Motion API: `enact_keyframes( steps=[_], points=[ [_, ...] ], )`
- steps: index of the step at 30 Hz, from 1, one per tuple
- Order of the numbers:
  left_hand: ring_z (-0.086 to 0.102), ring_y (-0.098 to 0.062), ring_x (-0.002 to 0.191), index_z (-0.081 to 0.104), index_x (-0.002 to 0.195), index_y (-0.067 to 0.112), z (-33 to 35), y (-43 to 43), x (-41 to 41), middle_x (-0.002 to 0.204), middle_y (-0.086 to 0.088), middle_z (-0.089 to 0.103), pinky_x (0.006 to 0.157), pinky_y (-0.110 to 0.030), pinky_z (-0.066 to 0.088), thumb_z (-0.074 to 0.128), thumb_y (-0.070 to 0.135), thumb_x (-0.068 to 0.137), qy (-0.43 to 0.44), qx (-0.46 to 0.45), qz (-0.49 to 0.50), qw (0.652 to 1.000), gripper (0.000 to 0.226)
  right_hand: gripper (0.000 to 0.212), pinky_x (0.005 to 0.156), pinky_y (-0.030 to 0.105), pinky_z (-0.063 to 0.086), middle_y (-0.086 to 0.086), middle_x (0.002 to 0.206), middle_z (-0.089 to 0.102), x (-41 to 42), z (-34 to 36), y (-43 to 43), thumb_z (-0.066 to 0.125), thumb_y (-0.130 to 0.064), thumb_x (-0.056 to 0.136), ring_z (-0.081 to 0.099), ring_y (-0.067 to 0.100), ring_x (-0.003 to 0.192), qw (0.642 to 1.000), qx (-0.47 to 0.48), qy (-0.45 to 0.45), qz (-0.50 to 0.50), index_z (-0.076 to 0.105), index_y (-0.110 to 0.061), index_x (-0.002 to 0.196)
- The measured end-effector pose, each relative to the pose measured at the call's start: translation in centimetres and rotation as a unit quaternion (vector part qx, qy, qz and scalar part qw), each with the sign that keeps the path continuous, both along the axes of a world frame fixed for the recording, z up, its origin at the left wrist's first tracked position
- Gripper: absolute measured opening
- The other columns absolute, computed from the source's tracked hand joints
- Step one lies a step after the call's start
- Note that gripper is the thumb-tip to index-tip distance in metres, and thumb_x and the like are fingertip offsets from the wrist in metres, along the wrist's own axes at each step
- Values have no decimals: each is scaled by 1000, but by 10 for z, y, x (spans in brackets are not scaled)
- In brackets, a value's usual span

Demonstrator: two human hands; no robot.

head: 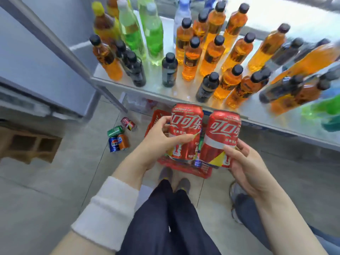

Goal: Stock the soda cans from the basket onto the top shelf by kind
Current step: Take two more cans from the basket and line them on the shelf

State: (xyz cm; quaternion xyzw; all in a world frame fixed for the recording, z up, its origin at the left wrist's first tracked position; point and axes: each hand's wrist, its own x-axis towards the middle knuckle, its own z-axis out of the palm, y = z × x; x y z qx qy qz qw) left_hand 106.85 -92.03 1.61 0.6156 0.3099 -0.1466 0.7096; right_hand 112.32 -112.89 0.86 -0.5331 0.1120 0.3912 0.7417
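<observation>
Tiled floor beneath a red basket. Above the basket, left hand and right hand each curl fingers round a cola can, left can and right can; smooth, stiff, probably heavy, best gripped mid-body.

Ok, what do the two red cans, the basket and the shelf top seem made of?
Left red can and right red can: likely painted aluminium, glossy sheen. Basket: probably moulded plastic, red slotted wall. Shelf top: seemingly stainless steel, grey, mirroring the bottles.
</observation>
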Motion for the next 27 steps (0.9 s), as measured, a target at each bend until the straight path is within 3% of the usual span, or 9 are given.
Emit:
enact_keyframes(
  steps=[5, 8, 10, 15, 18, 22, 25, 27],
  points=[
    [65, -21, 102, 50, 119, 19, 68, -2, 7, 114, -6, 64, 83, -36, 54, 88, 33, 46, -72, 10, 35, 997, 84, 80, 70, 29, 56, 9, 100, 72, 6, 70, 10, 91, -35, 44, 69, 21, 89, 996, 44, -71, 12, 60, -4, 111],
    [66, -20, 100, 48, 123, 20, 103, 0, 12, 114, -5, 64, 80, -34, 55, 88, 32, 48, -108, 23, 36, 993, 85, 63, 73, 29, 55, 10, 105, 70, 12, 106, 14, 77, -17, 64, 68, 22, 95, 993, 50, -109, 9, 54, -1, 121],
    [67, -17, 98, 48, 125, 21, 124, 1, 16, 114, -3, 64, 78, -31, 55, 82, 32, 54, -131, 30, 37, 990, 79, 52, 73, 29, 55, 8, 105, 70, 16, 128, 15, 65, -13, 70, 68, 23, 97, 989, 44, -140, 9, 54, -5, 121],
    [67, -15, 99, 50, 122, 24, 168, 3, 20, 113, -2, 65, 82, -34, 55, 80, 32, 57, -192, 37, 38, 980, 72, 48, 75, 35, 58, 8, 107, 70, 21, 176, 19, 63, -16, 70, 68, 25, 99, 978, 40, -203, 24, 56, -13, 117],
    [67, -16, 100, 51, 121, 26, 193, 7, 22, 113, -2, 66, 87, -38, 54, 80, 40, 51, -223, 43, 33, 973, 77, 60, 89, 44, 53, 13, 113, 67, 26, 199, 23, 72, -22, 64, 64, 29, 106, 969, 50, -241, 29, 55, -10, 120],
    [67, -16, 99, 51, 118, 27, 225, 14, 27, 111, -3, 67, 90, -39, 53, 80, 40, 49, -258, 57, 42, 963, 75, 78, 85, 41, 55, 16, 111, 68, 35, 228, 33, 83, -28, 49, 65, 30, 103, 961, 73, -265, 17, 56, -9, 120],
    [66, -16, 100, 50, 120, 21, 243, 18, 30, 111, -5, 67, 88, -36, 53, 81, 36, 51, -282, 64, 50, 956, 78, 56, 74, 34, 58, 12, 105, 71, 40, 245, 38, 76, -21, 61, 68, 28, 98, 954, 80, -287, 25, 59, -11, 114],
    [66, -15, 100, 48, 122, 19, 252, 20, 33, 112, -6, 66, 85, -32, 54, 81, 30, 57, -292, 73, 51, 952, 74, 46, 77, 34, 58, 10, 104, 71, 43, 254, 42, 64, -19, 68, 68, 27, 98, 950, 69, -303, 37, 59, -13, 113]
  ],
)
